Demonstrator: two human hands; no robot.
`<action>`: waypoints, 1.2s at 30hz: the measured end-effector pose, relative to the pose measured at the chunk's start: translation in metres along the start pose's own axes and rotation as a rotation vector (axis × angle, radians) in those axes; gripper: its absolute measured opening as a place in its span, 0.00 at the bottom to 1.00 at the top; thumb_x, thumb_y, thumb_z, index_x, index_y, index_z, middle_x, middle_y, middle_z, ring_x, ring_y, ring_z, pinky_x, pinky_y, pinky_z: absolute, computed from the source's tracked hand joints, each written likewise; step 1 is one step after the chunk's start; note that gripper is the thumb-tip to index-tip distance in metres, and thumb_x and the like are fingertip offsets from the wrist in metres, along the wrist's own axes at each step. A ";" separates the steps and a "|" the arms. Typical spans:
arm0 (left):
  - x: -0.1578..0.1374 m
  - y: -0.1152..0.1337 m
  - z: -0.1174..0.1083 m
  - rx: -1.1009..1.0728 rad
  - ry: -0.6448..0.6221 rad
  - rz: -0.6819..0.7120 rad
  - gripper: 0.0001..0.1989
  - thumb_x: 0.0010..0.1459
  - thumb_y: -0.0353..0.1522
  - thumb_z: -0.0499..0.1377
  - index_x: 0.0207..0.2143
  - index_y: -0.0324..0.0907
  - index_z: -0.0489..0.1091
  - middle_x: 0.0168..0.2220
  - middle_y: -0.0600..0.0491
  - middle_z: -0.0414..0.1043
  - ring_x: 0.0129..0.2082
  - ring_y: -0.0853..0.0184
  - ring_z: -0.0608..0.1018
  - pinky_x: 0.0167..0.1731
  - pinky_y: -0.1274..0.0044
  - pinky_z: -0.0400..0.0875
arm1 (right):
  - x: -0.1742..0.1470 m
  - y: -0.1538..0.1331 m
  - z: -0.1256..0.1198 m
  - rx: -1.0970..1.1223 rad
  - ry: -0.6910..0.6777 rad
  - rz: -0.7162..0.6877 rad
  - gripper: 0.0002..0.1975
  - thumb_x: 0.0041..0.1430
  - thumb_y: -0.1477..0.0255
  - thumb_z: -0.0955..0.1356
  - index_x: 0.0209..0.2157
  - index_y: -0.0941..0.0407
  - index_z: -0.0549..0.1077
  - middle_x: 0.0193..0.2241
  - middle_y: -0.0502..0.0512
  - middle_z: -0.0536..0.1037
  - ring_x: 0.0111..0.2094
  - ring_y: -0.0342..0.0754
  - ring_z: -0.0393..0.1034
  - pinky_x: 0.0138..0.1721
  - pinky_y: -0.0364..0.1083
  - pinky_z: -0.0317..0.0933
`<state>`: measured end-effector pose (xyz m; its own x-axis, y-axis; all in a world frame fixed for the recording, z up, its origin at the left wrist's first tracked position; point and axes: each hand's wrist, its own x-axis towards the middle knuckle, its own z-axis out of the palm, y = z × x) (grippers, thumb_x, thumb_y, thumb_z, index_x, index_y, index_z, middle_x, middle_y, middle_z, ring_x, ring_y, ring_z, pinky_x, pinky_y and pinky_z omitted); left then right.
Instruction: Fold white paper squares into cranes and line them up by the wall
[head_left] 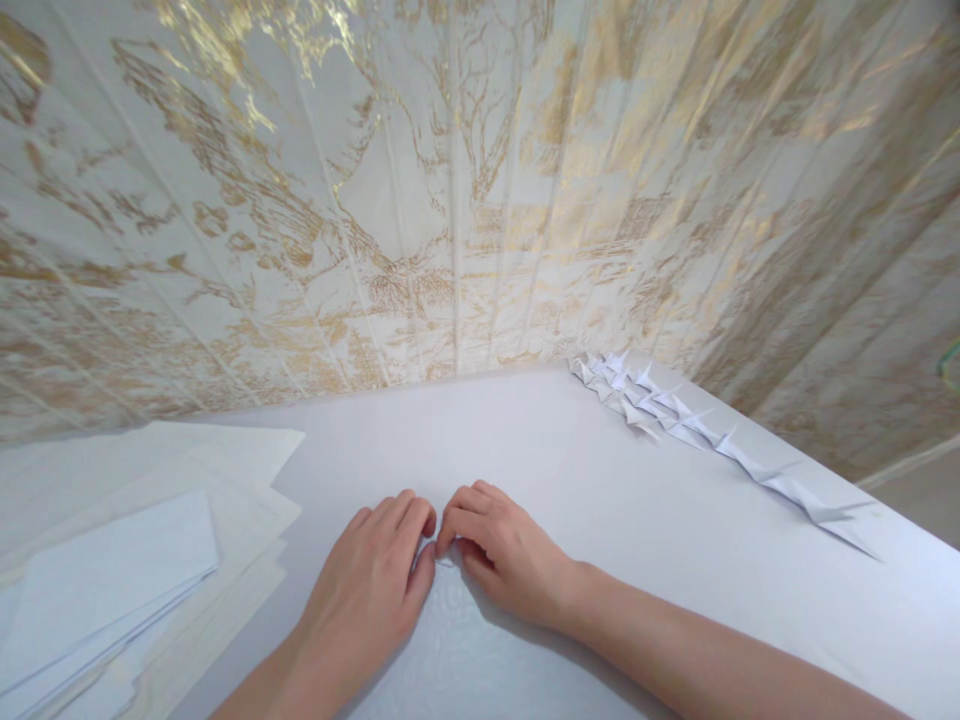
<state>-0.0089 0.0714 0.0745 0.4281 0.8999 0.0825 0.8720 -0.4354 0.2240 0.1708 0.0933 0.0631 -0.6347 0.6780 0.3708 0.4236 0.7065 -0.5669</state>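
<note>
Close together over the white table, my left hand (379,570) and my right hand (510,550) have their fingers curled inward, the tips nearly meeting. A small piece of white paper (445,562) shows between them, mostly covered by the fingers. My left thumb and forefinger close on its left side. On its right side, the forefinger of my right hand bends down to it, with the thumb tucked below. How the paper is folded cannot be made out.
Several folded white paper cranes (652,400) line the table's right edge. On the left lie large white sheets (247,455), with a stack of smaller paper pieces (127,570) on top. A gold-patterned wall covering (390,200) rises behind the white table (420,430).
</note>
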 end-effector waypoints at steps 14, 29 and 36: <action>-0.001 0.002 -0.002 -0.008 -0.004 -0.014 0.05 0.61 0.27 0.48 0.34 0.44 0.62 0.35 0.53 0.67 0.36 0.59 0.71 0.38 0.65 0.62 | -0.001 0.003 -0.001 0.071 0.023 0.032 0.14 0.51 0.90 0.63 0.24 0.57 0.70 0.33 0.53 0.72 0.36 0.47 0.64 0.42 0.46 0.59; -0.001 0.002 -0.003 0.011 0.006 -0.005 0.07 0.62 0.26 0.47 0.34 0.44 0.62 0.35 0.52 0.67 0.36 0.59 0.71 0.37 0.66 0.62 | 0.000 0.001 -0.002 0.028 0.006 0.039 0.17 0.48 0.91 0.62 0.33 0.57 0.72 0.35 0.54 0.74 0.37 0.48 0.65 0.43 0.47 0.59; -0.001 0.001 -0.001 0.024 0.019 0.009 0.08 0.63 0.27 0.46 0.34 0.44 0.62 0.35 0.52 0.68 0.36 0.59 0.71 0.37 0.66 0.62 | -0.001 0.002 -0.001 0.017 -0.006 0.032 0.17 0.49 0.90 0.61 0.36 0.57 0.72 0.35 0.55 0.75 0.39 0.49 0.66 0.45 0.48 0.59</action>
<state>-0.0087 0.0698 0.0757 0.4320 0.8960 0.1030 0.8735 -0.4441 0.1995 0.1726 0.0947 0.0622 -0.6252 0.6986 0.3478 0.4326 0.6812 -0.5906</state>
